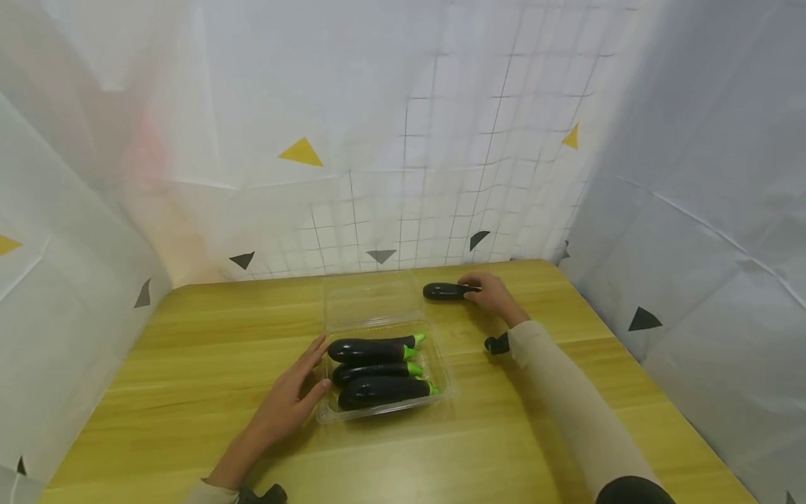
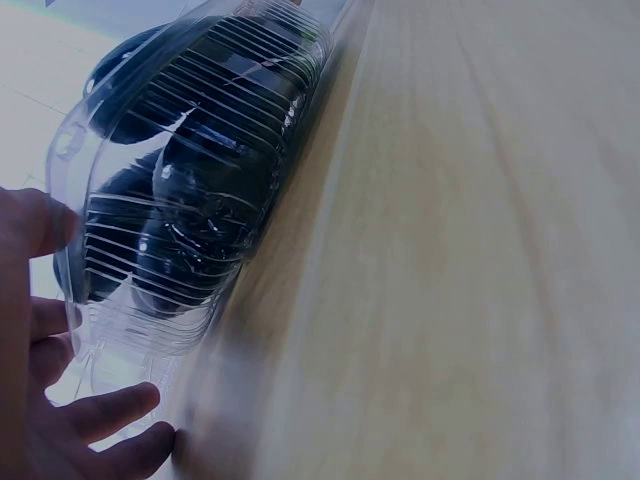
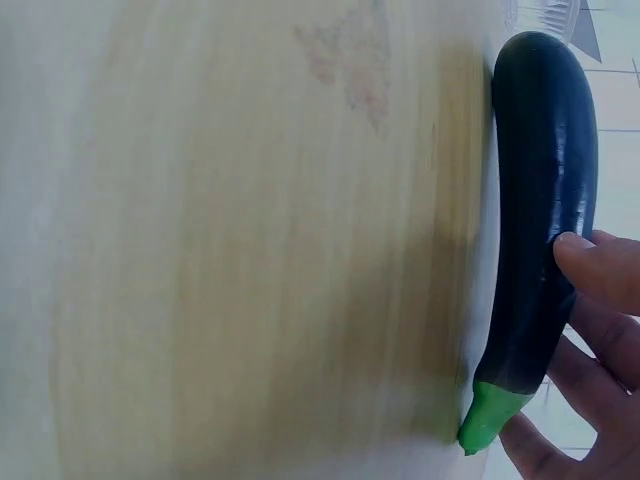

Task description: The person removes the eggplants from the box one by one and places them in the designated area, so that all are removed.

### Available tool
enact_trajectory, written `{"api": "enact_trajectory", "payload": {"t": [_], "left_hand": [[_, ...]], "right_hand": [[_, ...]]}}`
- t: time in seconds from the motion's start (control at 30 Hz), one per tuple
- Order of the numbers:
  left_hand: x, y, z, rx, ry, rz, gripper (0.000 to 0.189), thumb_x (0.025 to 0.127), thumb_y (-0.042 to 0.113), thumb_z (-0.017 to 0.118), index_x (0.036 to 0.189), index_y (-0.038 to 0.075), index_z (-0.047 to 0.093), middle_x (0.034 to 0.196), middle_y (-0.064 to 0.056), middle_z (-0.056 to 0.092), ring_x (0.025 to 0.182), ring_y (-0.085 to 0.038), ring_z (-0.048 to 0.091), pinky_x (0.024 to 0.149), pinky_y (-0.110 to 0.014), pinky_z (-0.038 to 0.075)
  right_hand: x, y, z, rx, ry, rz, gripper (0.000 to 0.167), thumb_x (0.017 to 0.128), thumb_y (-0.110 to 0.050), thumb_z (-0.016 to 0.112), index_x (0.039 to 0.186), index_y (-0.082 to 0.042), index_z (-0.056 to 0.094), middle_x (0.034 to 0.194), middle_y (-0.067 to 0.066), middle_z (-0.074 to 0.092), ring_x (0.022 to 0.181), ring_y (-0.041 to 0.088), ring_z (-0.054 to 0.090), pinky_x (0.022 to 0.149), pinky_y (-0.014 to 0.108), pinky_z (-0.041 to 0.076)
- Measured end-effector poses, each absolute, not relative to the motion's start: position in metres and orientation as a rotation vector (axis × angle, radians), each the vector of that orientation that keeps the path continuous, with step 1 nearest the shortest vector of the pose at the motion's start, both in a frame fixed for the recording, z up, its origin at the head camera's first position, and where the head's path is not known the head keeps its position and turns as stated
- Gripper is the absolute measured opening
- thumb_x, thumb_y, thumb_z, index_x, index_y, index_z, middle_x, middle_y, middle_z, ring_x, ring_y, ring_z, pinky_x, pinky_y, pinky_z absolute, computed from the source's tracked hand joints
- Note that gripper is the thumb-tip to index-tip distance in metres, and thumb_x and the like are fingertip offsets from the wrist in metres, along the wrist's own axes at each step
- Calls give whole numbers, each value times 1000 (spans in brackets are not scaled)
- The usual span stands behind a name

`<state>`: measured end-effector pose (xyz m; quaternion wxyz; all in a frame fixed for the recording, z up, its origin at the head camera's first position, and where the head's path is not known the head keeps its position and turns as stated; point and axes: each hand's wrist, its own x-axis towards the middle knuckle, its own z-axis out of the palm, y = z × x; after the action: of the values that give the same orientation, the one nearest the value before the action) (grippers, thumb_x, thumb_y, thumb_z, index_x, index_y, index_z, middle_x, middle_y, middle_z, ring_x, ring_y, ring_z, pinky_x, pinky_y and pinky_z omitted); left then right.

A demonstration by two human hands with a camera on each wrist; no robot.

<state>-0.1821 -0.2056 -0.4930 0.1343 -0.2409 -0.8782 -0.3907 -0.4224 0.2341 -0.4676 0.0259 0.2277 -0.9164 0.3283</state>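
Note:
At the back right of the table, my right hand (image 1: 494, 295) pinches a dark eggplant (image 1: 443, 291) near its stem end. The right wrist view shows the thumb on one side of this eggplant (image 3: 545, 200) and the fingers behind it, with its green stem (image 3: 490, 415) beyond the hand. A clear plastic box (image 1: 446, 381) holds several eggplants (image 1: 384, 392) lying side by side, their green stems to the right. My left hand (image 1: 286, 399) rests at the box's left side, fingers and thumb extended along the rim. Ridged clear walls show in the left wrist view.
The box's clear lid (image 1: 371, 297) lies folded back behind it. Under everything is a wood-grain table (image 1: 189, 392), with white sheets (image 1: 252, 105) standing at its back and sides. Black straps (image 1: 497, 343) are on the wrists.

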Motion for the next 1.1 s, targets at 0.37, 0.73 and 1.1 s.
{"api": "enact_trajectory", "payload": {"t": [0.37,0.73,1.1], "left_hand": [[-182,-208,-493,-680,-2537,-1155,67,106,21,64,165,23,32,169,-6,28,141,-29,47,113,-58,35],[-181,-208,-493,-697,-2535,-1172,66,106,20,63,165,22,32,170,-8,27,136,-32,53,112,-60,37],[-182,-207,-496,-693,-2545,-1134,66,106,21,63,165,22,33,169,-7,27,141,-27,47,114,-58,34]], "right_hand": [[-413,226,-448,708,-2760,1043,33,102,-9,67,132,2,69,136,21,65,129,43,56,108,59,43],[-381,202,-420,640,-2620,1286,28,105,-15,63,127,0,71,127,19,70,119,37,63,105,57,47],[-346,177,-407,703,-2528,1516,23,104,-3,62,124,5,71,128,25,67,120,40,61,104,60,47]]}}
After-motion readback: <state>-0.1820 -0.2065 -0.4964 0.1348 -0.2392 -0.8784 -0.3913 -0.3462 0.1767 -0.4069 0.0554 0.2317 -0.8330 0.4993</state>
